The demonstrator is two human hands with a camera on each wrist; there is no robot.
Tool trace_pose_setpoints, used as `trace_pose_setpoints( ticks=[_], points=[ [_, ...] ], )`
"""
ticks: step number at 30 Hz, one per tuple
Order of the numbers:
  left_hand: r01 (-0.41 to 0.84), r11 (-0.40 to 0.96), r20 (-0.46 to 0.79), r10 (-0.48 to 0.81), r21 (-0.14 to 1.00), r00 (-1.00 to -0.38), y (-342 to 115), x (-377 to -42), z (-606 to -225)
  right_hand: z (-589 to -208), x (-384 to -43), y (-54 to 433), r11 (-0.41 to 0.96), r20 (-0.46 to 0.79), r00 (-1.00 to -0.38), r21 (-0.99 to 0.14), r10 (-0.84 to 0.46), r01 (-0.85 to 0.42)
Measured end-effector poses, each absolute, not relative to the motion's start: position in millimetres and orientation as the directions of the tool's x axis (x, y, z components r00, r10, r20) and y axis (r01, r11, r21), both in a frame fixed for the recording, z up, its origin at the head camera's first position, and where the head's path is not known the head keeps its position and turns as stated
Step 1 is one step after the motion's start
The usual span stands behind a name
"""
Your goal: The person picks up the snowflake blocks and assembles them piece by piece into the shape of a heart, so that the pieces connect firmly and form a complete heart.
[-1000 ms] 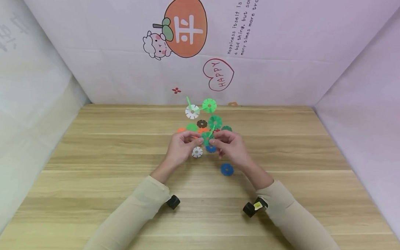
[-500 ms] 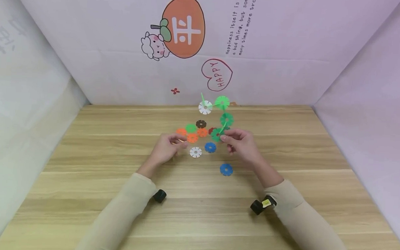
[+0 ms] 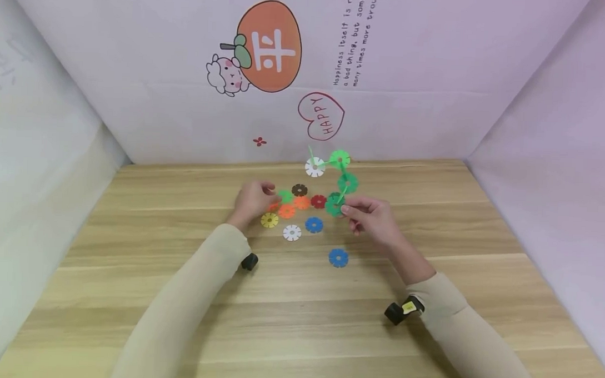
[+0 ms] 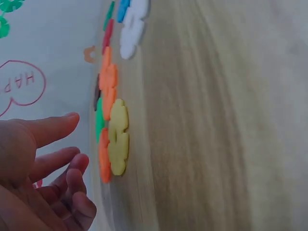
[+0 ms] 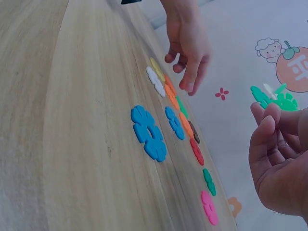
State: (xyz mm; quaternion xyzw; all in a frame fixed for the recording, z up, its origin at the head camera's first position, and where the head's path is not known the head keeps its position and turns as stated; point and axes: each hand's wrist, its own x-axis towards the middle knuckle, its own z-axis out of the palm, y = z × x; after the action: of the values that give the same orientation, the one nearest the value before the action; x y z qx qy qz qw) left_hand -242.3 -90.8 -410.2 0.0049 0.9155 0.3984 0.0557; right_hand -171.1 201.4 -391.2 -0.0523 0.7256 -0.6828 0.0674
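Now holding the chain of discs with the right hand only; pinching its nearest green disc between thumb and right fingers. Took the left hand off that disc within the last second, then shifted it out left above the loose pieces. Grasping nothing with the left fingers, loosely parted, apparently just short of touching anything. Also newly uncovered: yellow disc. Likely means one-handed support for the chain, with the other hand free among loose discs. Raised over the far part of the tabletop, running from the green end up to a light green disc and a white disc.

Lying flat below, loosely clustered: orange discs, brown disc, red disc, second white disc, two blue discs. Pink disc only visible from the right wrist.

Wood-grain surface, backed by a printed cloth with orange fruit and "HAPPY" heart; pale sheets left and right.
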Motion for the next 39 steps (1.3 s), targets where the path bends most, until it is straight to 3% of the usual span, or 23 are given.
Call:
trace_pose_setpoints(
  ticks=[7,17,26,39],
  points=[
    [-0.043,0.82,-0.132,0.04,0.57,-0.99,-84,-252,-409,-392,-172,196,0.077,-0.046,-0.983,-0.996,-0.18,0.033],
    [-0.045,0.84,-0.122,0.026,0.541,-0.992,-80,-260,-410,-391,-177,192,0.089,-0.022,-0.983,-0.996,-0.183,0.005],
    [-0.038,0.772,-0.088,0.024,0.635,-0.996,-83,-255,-416,-393,-180,189,0.105,-0.029,-0.981,-0.994,-0.192,0.009],
    [0.098,0.441,0.075,0.071,0.892,-0.995,-78,-197,-411,-395,-181,183,0.098,-0.024,-0.982,-0.995,-0.186,0.006]
  ],
)
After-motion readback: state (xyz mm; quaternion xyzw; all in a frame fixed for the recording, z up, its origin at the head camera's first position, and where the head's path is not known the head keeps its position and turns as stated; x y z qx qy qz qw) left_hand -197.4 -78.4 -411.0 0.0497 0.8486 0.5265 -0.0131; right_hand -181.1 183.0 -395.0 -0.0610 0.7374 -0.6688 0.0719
